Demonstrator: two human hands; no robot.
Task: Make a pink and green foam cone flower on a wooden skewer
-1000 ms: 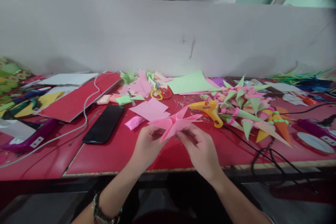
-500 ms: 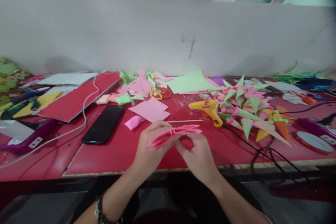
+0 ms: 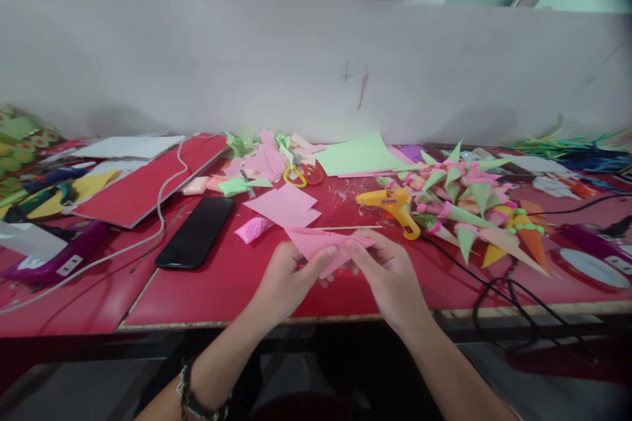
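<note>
A folded piece of pink paper (image 3: 316, 245) is held above the front of the red table (image 3: 227, 296). My left hand (image 3: 293, 276) grips its left side, thumb lying across the face. On the right side, my right hand (image 3: 388, 270) pinches the same paper between thumb and fingers. Both thumbs nearly meet at its middle, and the other fingers are partly hidden behind it. Just beyond lie a thin stick (image 3: 348, 228), flat pink paper sheets (image 3: 284, 205) and a small bright pink packet (image 3: 253, 229).
A yellow glue gun (image 3: 388, 200) with a black cord lies right of centre, beside a pile of paper cones (image 3: 459, 200). A black phone (image 3: 195, 233) rests at left. Scissors (image 3: 296, 176), green paper (image 3: 363, 154) and a red board (image 3: 148, 181) lie farther back.
The pink paper has turned from edge-on, with its looped folds showing, to a flatter pointed face toward me. Both hands have shifted their grip, thumbs now on its front.
</note>
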